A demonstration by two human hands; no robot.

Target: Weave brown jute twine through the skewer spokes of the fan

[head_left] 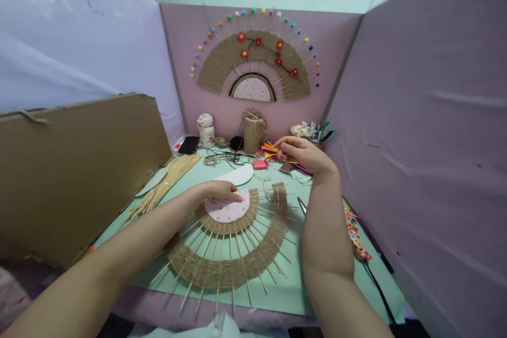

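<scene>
A half-round woven fan [229, 274] of twine and thin sticks lies on the table with its curved side toward me. At its centre is a pink dotted half-circle [226, 212]. My left hand [222, 190] grips the fan at the straight far edge, thumb on the pink piece and most fingers hidden. Above the table, to the right of the fan's woven end, my right hand [299, 152] is raised with its fingertips pinched together. What they hold, if anything, is too thin to make out. Loose twine [268, 184] loops beside that woven end.
Bundled sticks [166, 182] and a cardboard sheet [79, 174] are at left. A white half-circle [236, 175] lies behind the fan. Farther back stand a white jar [206, 131], a twine roll [252, 134] and a pen holder [317, 143]. Scissors [301, 205] lie at right. A finished fan [222, 66] hangs behind.
</scene>
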